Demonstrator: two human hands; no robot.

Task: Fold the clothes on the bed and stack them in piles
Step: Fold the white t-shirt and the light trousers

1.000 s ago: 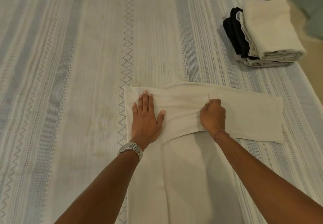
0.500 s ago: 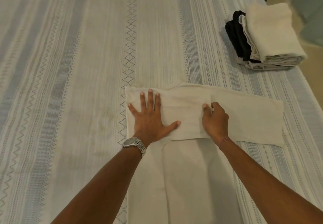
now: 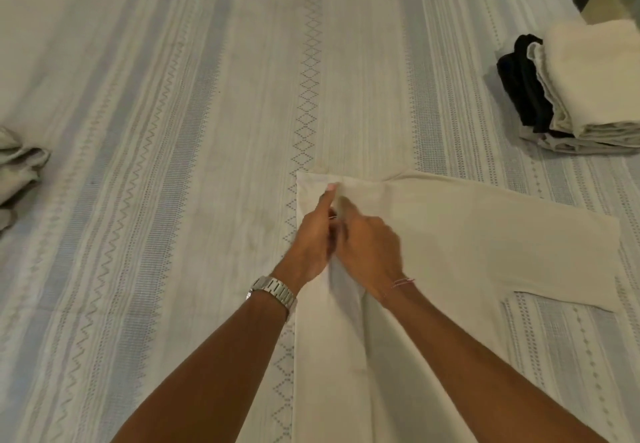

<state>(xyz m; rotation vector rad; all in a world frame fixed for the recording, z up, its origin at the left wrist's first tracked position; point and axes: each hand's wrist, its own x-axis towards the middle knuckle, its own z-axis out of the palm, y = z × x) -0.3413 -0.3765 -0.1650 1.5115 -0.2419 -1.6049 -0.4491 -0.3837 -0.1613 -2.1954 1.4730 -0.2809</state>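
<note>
Cream shirt [image 3: 450,242] lies flat on the bed [image 3: 173,131], near edge running out of frame at the bottom. Its right sleeve sticks out sideways over the striped cover; its left side is folded in to a straight edge.

Both hands meet over the shirt's upper left part, just below the collar edge, touching each other. Left hand [image 3: 313,240]: thumb stretched forward along the cloth, tip near the top edge, other fingers hidden behind the right hand. It looks like it pinches a ridge of fabric, but the grip isn't clear, so can't tell. Right hand [image 3: 369,247]: fingers curled in, knuckles up, bunching a fold of the shirt that rises between the two hands. Frame is motion-blurred here.

Watch [image 3: 273,292] on the left wrist, thin red string [image 3: 401,282] on the right.

Pile [image 3: 585,89] of folded clothes sits at the bed's far right edge, well apart from the shirt: cream piece on top, black and grey pieces under it. Crumpled light cloth [image 3: 19,172] at the far left edge, partly cut off.
</note>
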